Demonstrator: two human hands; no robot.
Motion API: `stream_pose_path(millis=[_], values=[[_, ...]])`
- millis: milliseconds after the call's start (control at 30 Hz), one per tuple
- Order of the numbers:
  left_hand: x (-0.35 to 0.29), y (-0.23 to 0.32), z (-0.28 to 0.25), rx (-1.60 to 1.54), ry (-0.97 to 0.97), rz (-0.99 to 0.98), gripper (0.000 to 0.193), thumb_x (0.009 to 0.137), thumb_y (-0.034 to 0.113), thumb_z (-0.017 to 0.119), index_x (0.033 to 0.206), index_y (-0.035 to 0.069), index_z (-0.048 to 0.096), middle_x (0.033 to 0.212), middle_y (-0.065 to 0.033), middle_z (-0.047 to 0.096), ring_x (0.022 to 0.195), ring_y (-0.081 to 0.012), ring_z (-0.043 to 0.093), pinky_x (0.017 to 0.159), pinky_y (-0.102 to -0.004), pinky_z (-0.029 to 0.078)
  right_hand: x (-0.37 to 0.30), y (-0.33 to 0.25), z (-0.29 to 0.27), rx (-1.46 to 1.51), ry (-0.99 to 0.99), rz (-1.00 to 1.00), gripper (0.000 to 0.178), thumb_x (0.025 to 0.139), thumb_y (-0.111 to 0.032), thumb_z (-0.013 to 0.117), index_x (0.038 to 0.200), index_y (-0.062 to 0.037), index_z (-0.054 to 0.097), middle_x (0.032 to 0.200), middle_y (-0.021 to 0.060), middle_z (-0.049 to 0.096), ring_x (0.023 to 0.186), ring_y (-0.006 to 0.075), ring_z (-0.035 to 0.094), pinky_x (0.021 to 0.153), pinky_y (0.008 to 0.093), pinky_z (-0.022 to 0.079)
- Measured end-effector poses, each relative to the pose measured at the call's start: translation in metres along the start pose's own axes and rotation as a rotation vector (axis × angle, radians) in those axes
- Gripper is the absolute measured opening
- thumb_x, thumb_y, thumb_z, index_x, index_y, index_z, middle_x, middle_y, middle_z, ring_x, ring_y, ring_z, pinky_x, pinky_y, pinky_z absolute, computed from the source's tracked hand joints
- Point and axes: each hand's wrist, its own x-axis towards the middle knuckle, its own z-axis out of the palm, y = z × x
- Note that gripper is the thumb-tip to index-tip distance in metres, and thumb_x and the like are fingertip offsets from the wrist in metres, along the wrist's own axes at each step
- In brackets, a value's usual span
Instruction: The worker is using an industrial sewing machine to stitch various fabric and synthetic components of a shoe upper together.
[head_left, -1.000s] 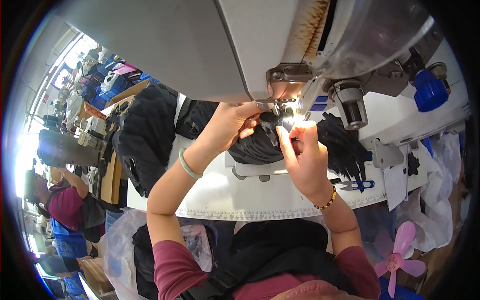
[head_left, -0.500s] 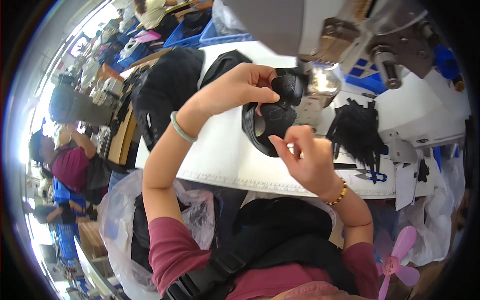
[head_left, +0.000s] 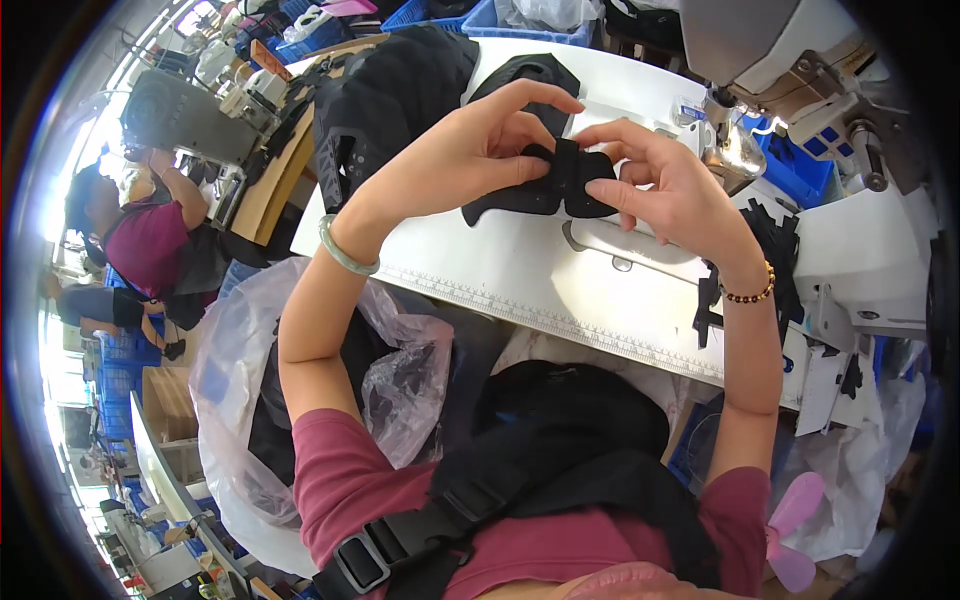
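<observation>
Over the white table, both hands hold a black fabric piece [head_left: 538, 196] with a narrow strap across its middle. My left hand [head_left: 500, 150] pinches its left part, the thumb on top and the index finger raised. At the right part, the thumb and bent fingers of my right hand [head_left: 665, 185] close on the edge. Some fingertips are hidden behind the fabric. A second black piece [head_left: 545, 72] lies just beyond my left hand, beside a larger heap of black fabric [head_left: 395, 90].
A sewing machine [head_left: 790, 60] stands at the right, with a bundle of black strips [head_left: 775, 240] near it. A ruler runs along the table edge [head_left: 520, 310]. Plastic bags [head_left: 235, 400] hang below left. A pink fan [head_left: 797, 510] sits lower right; a co-worker [head_left: 155, 240] works at far left.
The black piece has come away from the sewing machine and been turned, showing a plain side with a strap. My right hand has risen to grip it. The whole view has shifted.
</observation>
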Motion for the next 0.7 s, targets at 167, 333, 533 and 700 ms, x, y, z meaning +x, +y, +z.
stream_pose_path(millis=[167,333,533,700], values=[[-0.001,-0.007,0.012,-0.024,0.073,0.077,0.049,0.083,-0.007,0.057,0.128,0.005,0.043,0.083,-0.0005,0.055,0.079,-0.0048,0.051,0.069,-0.0169,0.040,-0.002,0.003,0.013,-0.337,0.239,-0.360,0.018,0.080,-0.009,0.066,0.097,-0.0040,0.062,0.088,0.0055,0.060,0.060,0.0101,0.056,0.048,0.0212,0.043],[-0.003,-0.009,0.019,-0.124,0.104,0.032,0.039,0.083,-0.004,0.059,0.120,0.004,0.048,0.082,-0.0012,0.058,0.079,-0.0051,0.052,0.070,-0.0169,0.041,-0.022,0.023,0.027,-0.709,0.351,-0.865,0.017,0.073,-0.004,0.066,0.090,-0.0033,0.063,0.088,0.0064,0.058,0.065,0.0146,0.059,0.053,0.0227,0.049],[0.002,-0.013,0.029,-0.308,0.140,0.022,0.032,0.081,-0.002,0.063,0.110,0.002,0.052,0.083,-0.0031,0.061,0.080,-0.0056,0.055,0.071,-0.0179,0.042,-0.033,0.041,0.030,-0.996,0.406,-1.169,0.015,0.070,-0.001,0.066,0.084,0.0011,0.063,0.088,0.0070,0.057,0.074,0.0163,0.062,0.063,0.0247,0.054],[-0.004,-0.013,0.029,-0.331,0.159,0.007,0.031,0.079,-0.003,0.063,0.108,0.003,0.052,0.086,-0.0038,0.062,0.081,-0.0060,0.056,0.072,-0.0180,0.043,-0.031,0.038,0.031,-0.965,0.334,-1.185,0.016,0.070,-0.001,0.068,0.086,-0.0002,0.064,0.090,0.0086,0.059,0.076,0.0177,0.062,0.062,0.0244,0.054]])
